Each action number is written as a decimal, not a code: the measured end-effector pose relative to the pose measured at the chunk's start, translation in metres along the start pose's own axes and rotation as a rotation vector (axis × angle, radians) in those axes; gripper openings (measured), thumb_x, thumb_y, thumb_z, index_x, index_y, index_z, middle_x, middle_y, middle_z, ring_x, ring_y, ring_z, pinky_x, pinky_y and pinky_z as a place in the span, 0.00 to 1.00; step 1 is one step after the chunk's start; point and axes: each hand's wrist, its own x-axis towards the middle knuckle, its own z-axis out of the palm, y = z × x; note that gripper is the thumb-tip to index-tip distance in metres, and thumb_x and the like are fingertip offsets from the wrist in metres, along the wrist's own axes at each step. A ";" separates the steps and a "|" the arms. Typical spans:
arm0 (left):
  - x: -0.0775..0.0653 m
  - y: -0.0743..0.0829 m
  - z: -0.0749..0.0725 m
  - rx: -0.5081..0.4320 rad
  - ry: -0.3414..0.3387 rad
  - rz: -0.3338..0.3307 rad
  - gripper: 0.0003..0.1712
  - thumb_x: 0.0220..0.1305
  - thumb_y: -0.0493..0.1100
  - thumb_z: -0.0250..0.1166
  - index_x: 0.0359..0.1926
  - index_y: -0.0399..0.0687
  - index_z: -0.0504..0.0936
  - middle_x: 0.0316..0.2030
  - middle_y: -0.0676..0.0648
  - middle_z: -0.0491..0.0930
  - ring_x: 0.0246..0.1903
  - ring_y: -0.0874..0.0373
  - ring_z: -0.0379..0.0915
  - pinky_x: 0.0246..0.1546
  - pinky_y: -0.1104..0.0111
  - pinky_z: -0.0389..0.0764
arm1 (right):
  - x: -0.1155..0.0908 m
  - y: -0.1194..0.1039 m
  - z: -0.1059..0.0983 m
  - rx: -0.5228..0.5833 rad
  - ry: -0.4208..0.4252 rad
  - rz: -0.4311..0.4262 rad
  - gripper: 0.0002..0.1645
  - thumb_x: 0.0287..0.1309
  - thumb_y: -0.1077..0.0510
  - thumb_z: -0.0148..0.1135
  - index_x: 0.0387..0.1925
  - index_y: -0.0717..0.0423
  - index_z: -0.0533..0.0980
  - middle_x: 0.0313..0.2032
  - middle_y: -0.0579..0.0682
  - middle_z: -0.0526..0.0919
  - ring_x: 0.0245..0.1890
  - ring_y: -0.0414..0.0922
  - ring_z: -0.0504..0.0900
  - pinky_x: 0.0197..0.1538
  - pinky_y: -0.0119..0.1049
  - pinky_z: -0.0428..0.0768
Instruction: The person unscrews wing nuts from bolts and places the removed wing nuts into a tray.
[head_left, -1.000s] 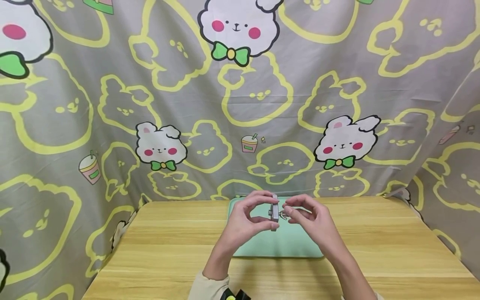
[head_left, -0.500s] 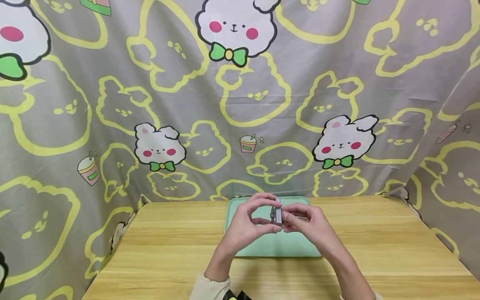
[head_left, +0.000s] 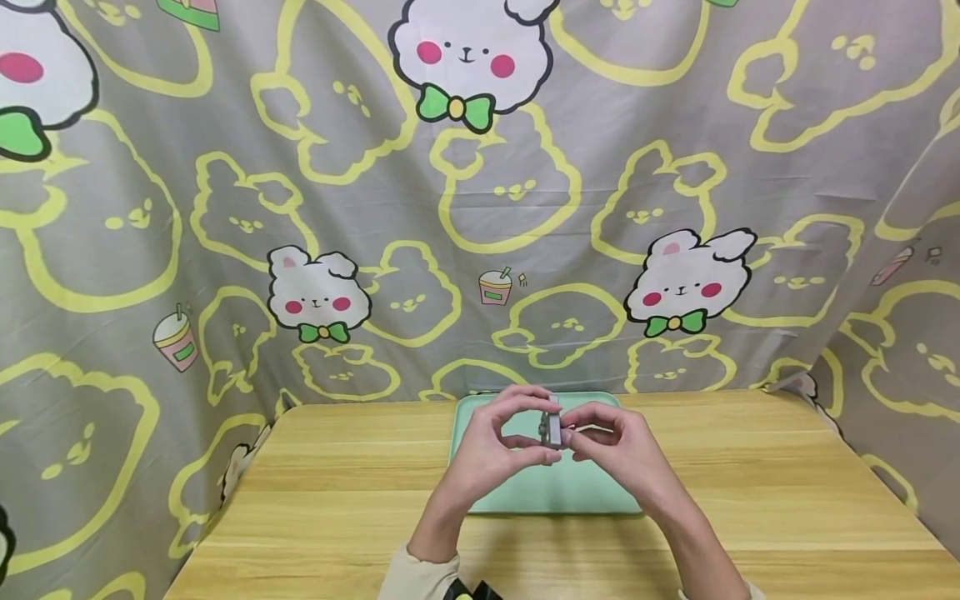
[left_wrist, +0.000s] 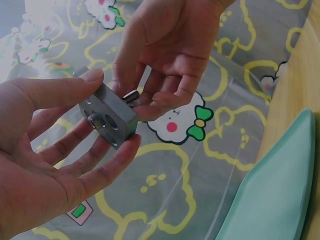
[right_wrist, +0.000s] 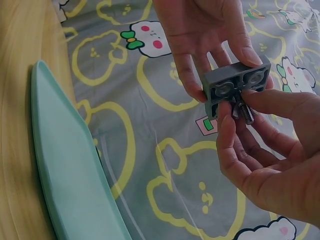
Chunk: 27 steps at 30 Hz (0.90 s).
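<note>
My left hand (head_left: 486,442) grips a small grey block (left_wrist: 112,117) by its edges, fingers on one side and thumb on the other. The block has round holes, and a bolt head (left_wrist: 96,120) shows on the face turned to the left. Out of its opposite, recessed face sticks the threaded end of the bolt (right_wrist: 247,114). There my right hand (head_left: 626,446) pinches a small metal wing nut (right_wrist: 236,110) on the thread with thumb and index finger, its fingertips right at the block. The fingers hide part of the nut. Both hands are raised above the tray.
Under the hands a light green tray (head_left: 558,500) lies on the wood-grain table (head_left: 337,492). Behind the table hangs a grey curtain (head_left: 420,208) with cartoon rabbits, which also runs along both sides. A black strap (head_left: 472,590) is on the left wrist.
The right hand has come in from beside the wing nut to pinch it against the block. The block has turned slightly. Over the last half second the right fingers have shifted a little.
</note>
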 end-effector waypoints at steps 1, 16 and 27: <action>0.000 0.000 0.000 -0.001 0.000 0.000 0.27 0.52 0.24 0.76 0.55 0.35 0.84 0.60 0.44 0.75 0.59 0.50 0.73 0.43 0.54 0.90 | 0.000 0.000 0.000 -0.012 0.002 -0.007 0.14 0.63 0.61 0.71 0.47 0.66 0.81 0.47 0.60 0.82 0.42 0.48 0.88 0.46 0.39 0.89; -0.001 0.000 -0.004 -0.052 -0.017 -0.012 0.27 0.54 0.24 0.75 0.56 0.37 0.84 0.60 0.42 0.74 0.61 0.48 0.71 0.43 0.52 0.90 | 0.002 0.007 0.003 -0.039 -0.010 -0.234 0.07 0.57 0.71 0.72 0.36 0.60 0.83 0.43 0.57 0.84 0.47 0.46 0.85 0.52 0.40 0.88; -0.002 0.003 -0.005 -0.051 -0.005 -0.023 0.26 0.55 0.24 0.75 0.56 0.35 0.83 0.60 0.43 0.74 0.62 0.50 0.71 0.47 0.52 0.89 | 0.003 0.008 0.003 -0.055 -0.031 -0.285 0.09 0.58 0.71 0.72 0.39 0.60 0.82 0.44 0.57 0.83 0.48 0.45 0.84 0.52 0.39 0.88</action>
